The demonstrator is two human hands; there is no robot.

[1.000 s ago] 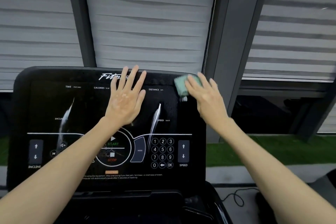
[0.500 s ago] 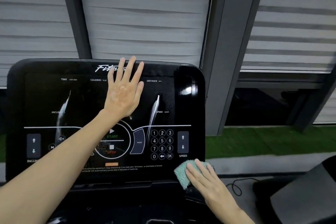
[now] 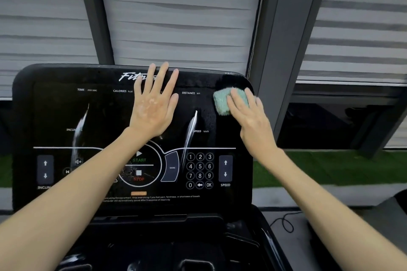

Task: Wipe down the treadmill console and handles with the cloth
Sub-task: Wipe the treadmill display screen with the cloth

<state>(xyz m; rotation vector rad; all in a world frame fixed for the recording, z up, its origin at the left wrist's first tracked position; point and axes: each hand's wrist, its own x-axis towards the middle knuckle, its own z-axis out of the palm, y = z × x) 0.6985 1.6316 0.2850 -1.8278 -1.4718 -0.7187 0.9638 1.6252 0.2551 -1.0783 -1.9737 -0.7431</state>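
Presently in hand: my right hand (image 3: 253, 116) lies flat with straight fingers, pressing the small folded pale-green terry cloth (image 3: 221, 101) against the glossy black flat-panel treadmill console (image 3: 55, 116); no finger curls round the cloth.
Cloth position: top right corner of the console, just right of the DISTANCE label, partly under my fingers.
Left hand (image 3: 152, 108): flat and spread on the upper middle of the console, fingertips at its top edge, holding nothing; by my judgement it steadies the panel.
Step in progress: wiping the console's right side, judged from where the cloth sits.
Done: cannot certify any area as finished; a fine speckle shows near the SPEED label, and I cannot tell damp from dust.
Outstanding: the console's left half, its lower button band and the patch under my left hand appear unattended; the handles are not in view, so I count them as not yet done.
Count, task items: one cloth, one console, two hands, no handles visible.
Count, marks: two long pale streaks (image 3: 190, 130) on the panel, reflection or smear undetermined.
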